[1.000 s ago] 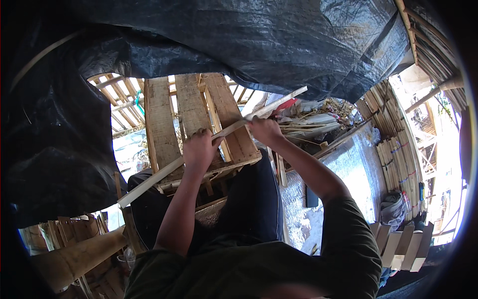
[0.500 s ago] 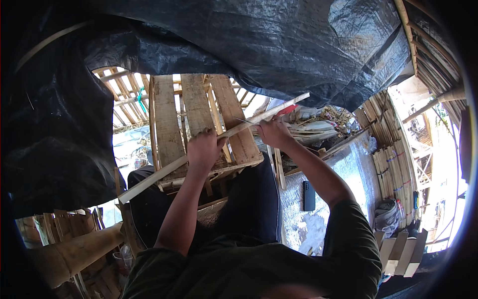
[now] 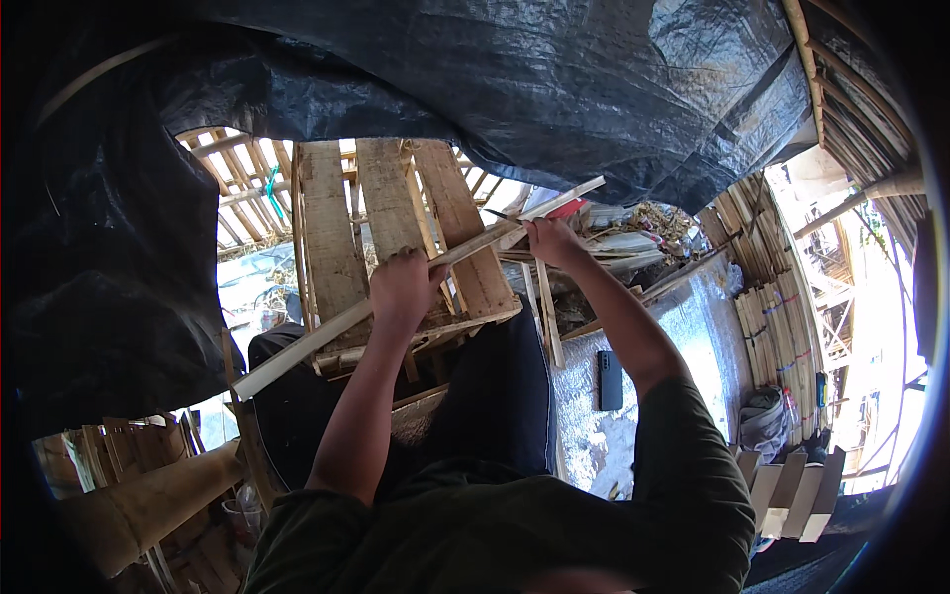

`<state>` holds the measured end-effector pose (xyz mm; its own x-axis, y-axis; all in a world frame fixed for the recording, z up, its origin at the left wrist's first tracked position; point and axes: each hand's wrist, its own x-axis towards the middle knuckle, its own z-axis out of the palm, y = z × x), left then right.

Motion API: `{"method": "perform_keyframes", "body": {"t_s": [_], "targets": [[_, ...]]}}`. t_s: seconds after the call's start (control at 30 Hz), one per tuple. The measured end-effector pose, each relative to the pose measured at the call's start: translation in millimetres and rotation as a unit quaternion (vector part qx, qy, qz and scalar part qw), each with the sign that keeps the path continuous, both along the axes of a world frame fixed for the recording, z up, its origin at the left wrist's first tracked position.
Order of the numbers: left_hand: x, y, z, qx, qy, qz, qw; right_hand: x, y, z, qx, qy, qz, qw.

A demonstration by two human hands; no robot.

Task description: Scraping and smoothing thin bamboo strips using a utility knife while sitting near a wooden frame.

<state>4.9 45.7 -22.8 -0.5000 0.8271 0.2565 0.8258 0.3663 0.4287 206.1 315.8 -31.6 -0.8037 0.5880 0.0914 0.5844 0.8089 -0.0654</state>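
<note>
A long pale strip of split bamboo or wood (image 3: 302, 348) runs slantwise from near my left knee up to the far right. My left hand (image 3: 402, 287) is closed around its middle, above the slatted wooden bench (image 3: 386, 203). My right hand (image 3: 555, 244) grips a knife whose thin dark blade (image 3: 503, 215) points left and lies against the strip near its far end. The knife's handle is mostly hidden by my fingers. Just beyond that hand shows a red patch (image 3: 567, 208); what it belongs to I cannot tell.
A dark phone (image 3: 610, 381) lies on a silvery sheet (image 3: 579, 436) to my right. Bundled strips (image 3: 777, 332) stand farther right. Black plastic sheeting (image 3: 554, 79) hangs across the top and left. A thick bamboo pole (image 3: 148, 505) lies at lower left.
My right hand with the knife has moved a little farther out along the strip. My left hand keeps its hold, and the whole view has shifted slightly.
</note>
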Motion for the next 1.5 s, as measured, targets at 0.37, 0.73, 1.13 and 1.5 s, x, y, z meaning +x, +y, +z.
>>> {"method": "perform_keyframes", "body": {"t_s": [0.37,0.73,1.13,1.5], "targets": [[-7.5,-9.1,2.9,-0.028,-0.016,0.026,0.999,-16.7,-27.1,8.9,0.045,0.027,0.053,0.997],[-2.4,-8.9,2.3,-0.029,0.019,0.029,0.999,-34.3,-64.4,41.2,0.077,-0.040,0.037,0.996],[-2.2,-10.3,1.1,0.002,0.040,0.015,0.999,-19.6,-23.3,0.9,0.034,-0.043,0.068,0.996],[0.4,-3.8,14.0,-0.052,-0.010,0.035,0.998,-9.8,-0.9,-3.1,0.147,-0.073,0.083,0.983]]}}
